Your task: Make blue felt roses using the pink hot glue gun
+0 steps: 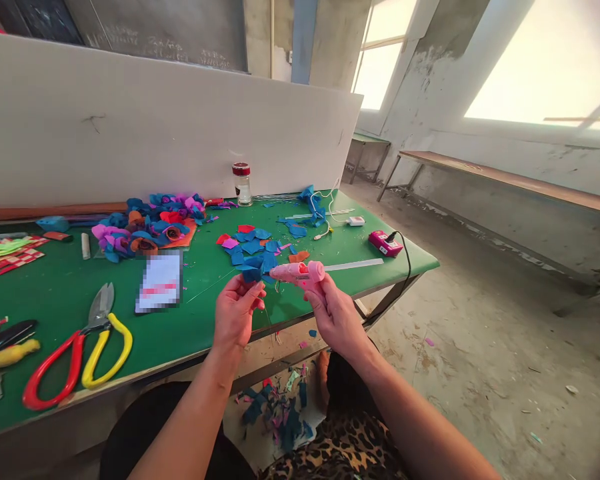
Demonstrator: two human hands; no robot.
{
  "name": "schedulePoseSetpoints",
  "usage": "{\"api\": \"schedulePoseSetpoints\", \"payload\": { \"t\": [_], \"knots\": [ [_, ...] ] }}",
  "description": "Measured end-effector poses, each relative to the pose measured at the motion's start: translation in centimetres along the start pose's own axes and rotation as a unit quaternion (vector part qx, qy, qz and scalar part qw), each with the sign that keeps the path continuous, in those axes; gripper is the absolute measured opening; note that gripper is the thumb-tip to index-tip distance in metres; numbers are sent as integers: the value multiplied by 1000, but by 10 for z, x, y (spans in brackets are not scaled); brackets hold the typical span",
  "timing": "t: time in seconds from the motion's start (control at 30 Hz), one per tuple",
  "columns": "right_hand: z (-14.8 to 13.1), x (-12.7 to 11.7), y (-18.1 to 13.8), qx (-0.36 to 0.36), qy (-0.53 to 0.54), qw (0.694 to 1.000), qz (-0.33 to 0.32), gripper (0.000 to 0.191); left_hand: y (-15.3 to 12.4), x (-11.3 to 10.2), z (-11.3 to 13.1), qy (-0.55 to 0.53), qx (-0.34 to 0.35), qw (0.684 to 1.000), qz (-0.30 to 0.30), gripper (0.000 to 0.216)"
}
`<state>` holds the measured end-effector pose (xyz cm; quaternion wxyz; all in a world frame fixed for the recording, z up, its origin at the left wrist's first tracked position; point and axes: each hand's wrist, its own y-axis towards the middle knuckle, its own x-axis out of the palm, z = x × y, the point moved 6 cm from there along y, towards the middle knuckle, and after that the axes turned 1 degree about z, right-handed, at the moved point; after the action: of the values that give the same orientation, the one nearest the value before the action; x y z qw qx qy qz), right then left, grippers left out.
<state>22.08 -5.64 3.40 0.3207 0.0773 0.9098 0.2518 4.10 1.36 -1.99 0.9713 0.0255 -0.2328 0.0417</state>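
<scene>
My left hand [237, 308] pinches a blue paper flower [253, 268] just over the table's front edge. My right hand [334, 310] is wrapped round the handle of a pink hot glue gun [296, 272]. Its nozzle points left and meets the blue paper, or comes very close to it; I cannot tell which. From the back of the gun a whitish glue stick [355, 265] sticks out to the right. Behind both hands lie loose blue paper petals [253, 246], with a few red, pink and orange pieces among them.
Finished paper flowers [150, 223] are heaped at the back left of the green table [180, 347]. Scissors [93, 340] with red and yellow handles lie at the left front. A red-lidded jar [241, 183], a pink power socket [385, 243] and a white cable [330, 203] stand farther back.
</scene>
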Motion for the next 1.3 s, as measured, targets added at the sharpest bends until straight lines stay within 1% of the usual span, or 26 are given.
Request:
{"api": "schedulePoseSetpoints", "payload": {
  "t": [0.27, 0.37, 0.43, 0.53, 0.63, 0.73, 0.83, 0.93, 1.0, 1.07, 1.1, 1.17, 1.23, 1.3],
  "knots": [
    [-3, -1, 0, 0, 11, 1000, -9, 36, 0, -1, -1, -7, 3, 1000, 1, 31],
    [-1, -3, 0, 10, 21, 1000, 8, 34, 0, 0, 0, -12, 0, 1000, 2, 30],
    [3, -3, 1, 28, 47, 998, 16, 31, 0, -1, -1, -16, -8, 1000, 4, 30],
    [12, 1, 2, 63, 130, 990, 7, 25, 1, -2, -5, -34, -35, 999, 8, 32],
    [20, 7, 4, 98, 218, 971, 3, 22, 3, -3, -10, -64, -66, 996, 3, 32],
    [26, 11, 5, 139, 304, 942, 5, 25, 4, -4, -13, -92, -84, 992, -11, 29],
    [33, 12, 5, 192, 391, 900, 1, 30, 5, -3, -14, -122, -95, 988, -21, 26],
    [40, 16, 5, 238, 460, 855, -21, 31, 4, -1, -14, -154, -110, 981, -29, 25],
    [44, 19, 3, 259, 502, 824, -38, 30, 3, 0, -14, -171, -119, 977, -33, 25],
    [47, 22, 2, 269, 534, 800, -46, 29, 2, 1, -15, -182, -121, 975, -41, 25],
    [49, 23, 2, 270, 543, 793, -49, 29, 1, 1, -15, -184, -119, 975, -45, 25],
    [52, 24, 2, 270, 550, 789, -49, 30, 0, 1, -15, -183, -110, 975, -52, 26],
    [60, 21, 4, 272, 541, 795, -37, 34, 0, 0, -15, -179, -98, 977, -59, 25],
    [72, 15, 8, 283, 516, 808, -19, 38, 1, -1, -15, -174, -91, 978, -64, 25]
  ]
}}
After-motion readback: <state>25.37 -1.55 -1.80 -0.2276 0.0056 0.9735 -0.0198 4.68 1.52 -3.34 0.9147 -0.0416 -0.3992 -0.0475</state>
